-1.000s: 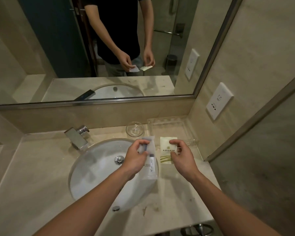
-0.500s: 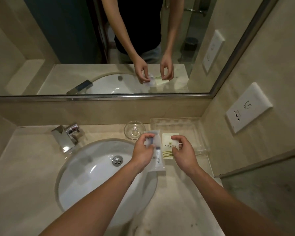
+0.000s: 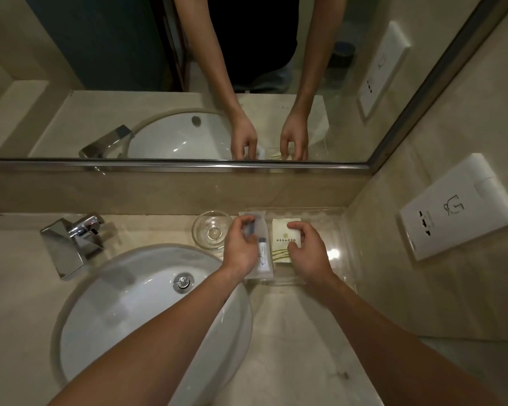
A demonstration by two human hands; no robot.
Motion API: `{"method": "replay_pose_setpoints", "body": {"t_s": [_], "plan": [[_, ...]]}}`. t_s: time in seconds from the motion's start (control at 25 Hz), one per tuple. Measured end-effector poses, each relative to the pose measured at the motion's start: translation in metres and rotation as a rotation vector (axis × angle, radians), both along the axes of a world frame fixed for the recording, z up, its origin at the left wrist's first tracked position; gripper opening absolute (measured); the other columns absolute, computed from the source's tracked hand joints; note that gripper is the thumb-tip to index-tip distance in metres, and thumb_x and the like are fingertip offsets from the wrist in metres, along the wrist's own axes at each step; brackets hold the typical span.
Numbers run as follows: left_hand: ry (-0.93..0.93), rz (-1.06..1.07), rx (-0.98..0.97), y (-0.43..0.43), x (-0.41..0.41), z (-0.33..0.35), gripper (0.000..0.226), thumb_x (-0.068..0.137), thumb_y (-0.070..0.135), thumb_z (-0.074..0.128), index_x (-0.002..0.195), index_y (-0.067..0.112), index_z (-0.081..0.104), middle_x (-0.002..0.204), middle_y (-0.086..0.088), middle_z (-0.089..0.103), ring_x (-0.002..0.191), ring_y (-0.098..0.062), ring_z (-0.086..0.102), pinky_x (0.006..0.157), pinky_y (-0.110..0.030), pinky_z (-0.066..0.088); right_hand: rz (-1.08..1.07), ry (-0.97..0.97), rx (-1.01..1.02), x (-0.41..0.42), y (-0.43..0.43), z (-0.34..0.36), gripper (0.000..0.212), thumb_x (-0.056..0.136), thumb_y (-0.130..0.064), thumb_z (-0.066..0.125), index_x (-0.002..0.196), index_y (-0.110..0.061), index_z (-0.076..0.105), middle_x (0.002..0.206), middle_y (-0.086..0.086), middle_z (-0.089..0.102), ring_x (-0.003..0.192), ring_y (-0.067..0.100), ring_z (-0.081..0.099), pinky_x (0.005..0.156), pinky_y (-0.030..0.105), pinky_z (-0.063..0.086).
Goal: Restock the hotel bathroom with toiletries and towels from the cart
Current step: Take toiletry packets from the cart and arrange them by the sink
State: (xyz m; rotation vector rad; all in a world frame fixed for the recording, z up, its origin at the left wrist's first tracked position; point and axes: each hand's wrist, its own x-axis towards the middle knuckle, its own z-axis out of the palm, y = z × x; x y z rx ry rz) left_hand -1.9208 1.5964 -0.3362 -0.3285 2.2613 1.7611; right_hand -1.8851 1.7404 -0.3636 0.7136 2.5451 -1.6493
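A clear acrylic tray (image 3: 339,230) stands at the back right of the vanity counter, against the wall. My left hand (image 3: 241,249) grips a clear plastic packet with a small white tube inside, the dental kit (image 3: 263,256), over the tray's left end. My right hand (image 3: 307,253) pinches a cream sachet with green lines and printed text (image 3: 282,240), held just to the right of the kit, low over the tray. Whether either packet touches the tray floor I cannot tell.
A small glass bowl (image 3: 213,230) sits left of the tray. A white oval basin (image 3: 147,312) with a chrome faucet (image 3: 74,244) fills the counter's left. A mirror (image 3: 159,83) runs along the back wall, and a white socket plate (image 3: 458,206) hangs on the right wall.
Both hands have carried the dental kit and the sachet forward from over the basin's edge to over the tray. The camera has leaned closer to the counter.
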Motion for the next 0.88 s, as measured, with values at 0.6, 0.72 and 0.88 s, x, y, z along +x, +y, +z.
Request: {"method": "replay_pose_setpoints", "body": {"t_s": [0.6,0.72,0.88], "plan": [[0.301,-0.357,-0.504,-0.01,-0.004,-0.04,0.059,0.093,0.02,0.057,0.149,0.022,0.038,0.155,-0.006,0.021,0.142,-0.025,0.018,0.117,-0.037,0.019,0.187,0.033,0.463,-0.015,0.009,-0.008,0.053,0.08,-0.007,0.068,0.132,-0.018,0.059,0.144,0.004,0.041,0.133,0.024,0.032,0.11,0.035,0.03],[0.322,-0.574,-0.536,-0.014,0.004,-0.045,0.068,0.095,0.026,0.057,0.156,0.024,0.026,0.167,0.0,0.0,0.153,-0.016,-0.003,0.124,-0.032,0.006,0.309,0.029,0.507,-0.015,0.007,-0.01,0.052,0.084,-0.008,0.065,0.134,-0.015,0.058,0.147,0.003,0.044,0.137,0.023,0.032,0.113,0.033,0.029],[0.275,-0.595,-0.523,-0.008,0.006,-0.048,0.069,0.1,0.025,0.052,0.159,0.025,0.016,0.166,0.006,-0.012,0.152,-0.013,-0.014,0.125,-0.034,0.002,0.341,0.03,0.516,-0.013,0.008,-0.016,0.049,0.087,-0.007,0.064,0.135,-0.013,0.058,0.15,0.002,0.043,0.139,0.021,0.03,0.115,0.031,0.028]]}}
